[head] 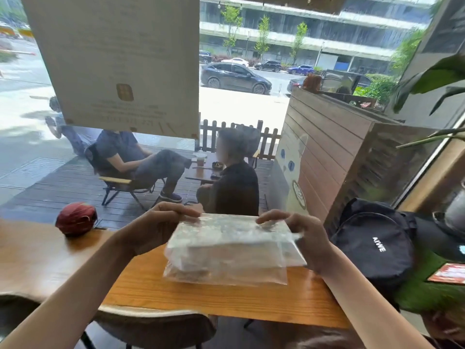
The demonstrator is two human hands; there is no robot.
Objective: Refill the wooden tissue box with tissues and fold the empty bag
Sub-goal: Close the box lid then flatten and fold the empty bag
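Observation:
A clear plastic bag (pixel 226 270) with a white stack of tissues (pixel 224 253) inside hangs over the wooden table (pixel 201 301). My left hand (pixel 161 222) pinches the bag's top edge at the left. My right hand (pixel 299 235) pinches the top edge at the right. The bag's bottom rests on or just above the tabletop. A brownish shape shows through the bag's lower left; whether it is the wooden tissue box I cannot tell.
A dark red round object (pixel 76 221) sits on the table at the far left by the window. A black backpack (pixel 375 245) stands to the right, with a green mat (pixel 425 290) and a card beside it. Chair backs (pixel 156 326) lie below the table's near edge. People sit outside behind the glass.

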